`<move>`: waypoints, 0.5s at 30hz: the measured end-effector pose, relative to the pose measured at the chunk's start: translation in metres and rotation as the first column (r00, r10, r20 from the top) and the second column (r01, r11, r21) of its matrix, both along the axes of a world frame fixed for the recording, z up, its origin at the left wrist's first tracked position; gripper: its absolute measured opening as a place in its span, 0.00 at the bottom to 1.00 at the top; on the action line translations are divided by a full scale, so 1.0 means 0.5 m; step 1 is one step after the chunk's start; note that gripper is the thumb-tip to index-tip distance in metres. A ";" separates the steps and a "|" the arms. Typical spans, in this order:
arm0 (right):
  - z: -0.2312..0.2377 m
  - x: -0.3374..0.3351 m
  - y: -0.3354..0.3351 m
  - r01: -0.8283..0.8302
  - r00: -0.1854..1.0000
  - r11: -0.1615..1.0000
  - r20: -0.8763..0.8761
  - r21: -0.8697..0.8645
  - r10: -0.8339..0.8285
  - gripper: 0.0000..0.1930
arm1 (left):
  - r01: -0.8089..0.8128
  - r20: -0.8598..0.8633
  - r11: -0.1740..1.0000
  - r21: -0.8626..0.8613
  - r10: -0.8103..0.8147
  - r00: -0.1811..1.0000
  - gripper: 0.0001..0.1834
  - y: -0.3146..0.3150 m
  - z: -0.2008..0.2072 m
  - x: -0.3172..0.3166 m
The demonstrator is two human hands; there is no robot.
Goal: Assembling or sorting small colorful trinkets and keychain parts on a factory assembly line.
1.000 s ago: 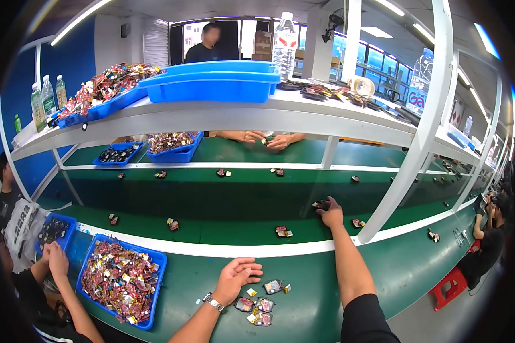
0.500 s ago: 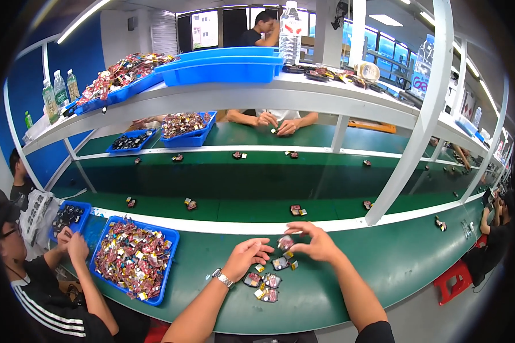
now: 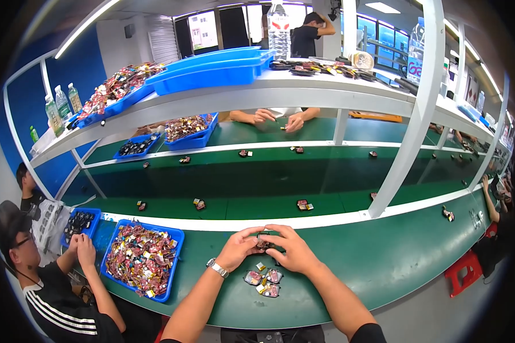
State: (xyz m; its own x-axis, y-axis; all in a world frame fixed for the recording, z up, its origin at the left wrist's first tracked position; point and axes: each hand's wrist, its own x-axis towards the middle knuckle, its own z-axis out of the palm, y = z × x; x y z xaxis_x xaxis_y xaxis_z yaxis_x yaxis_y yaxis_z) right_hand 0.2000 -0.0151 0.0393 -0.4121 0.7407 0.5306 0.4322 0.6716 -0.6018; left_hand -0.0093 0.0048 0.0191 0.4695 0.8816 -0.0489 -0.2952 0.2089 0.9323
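My left hand (image 3: pixel 238 250), with a silver watch on its wrist, and my right hand (image 3: pixel 293 250) meet above the green table. Their fingers close around a small dark-cased circuit-board module (image 3: pixel 262 243), which they partly hide. Just below my hands lie several similar modules (image 3: pixel 269 290) in a loose group. These have dark rims, reddish boards and small yellow-and-white pieces. One loose yellow-white piece (image 3: pixel 261 266) lies at the top of the group.
A blue tray (image 3: pixel 180 251) heaped with reddish boards stands to my left, beside a seated co-worker (image 3: pixel 51 286). Spaced modules (image 3: pixel 305 204) lie on the green belt (image 3: pixel 257 214) ahead. A white shelf frame (image 3: pixel 403 126) crosses above, holding blue trays (image 3: pixel 206 80) and bottles.
My hands have come together and lifted a module off the table between them. Before, they were apart around the group. The whole view has shifted slightly.
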 end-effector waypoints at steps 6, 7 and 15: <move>-0.013 -0.016 0.013 0.000 1.000 0.997 0.028 0.072 -0.002 0.09 | -0.079 0.028 0.997 0.006 0.078 0.997 0.18 -0.014 -0.046 0.001; -0.013 -0.015 0.019 -0.003 0.999 0.998 0.034 0.059 0.001 0.09 | -0.061 -0.002 0.997 0.055 0.062 0.998 0.18 -0.010 -0.047 0.002; -0.020 -0.015 0.032 -0.036 0.997 0.999 0.067 -0.005 0.037 0.09 | -0.040 -0.004 0.998 0.042 0.040 0.999 0.18 -0.010 -0.045 0.008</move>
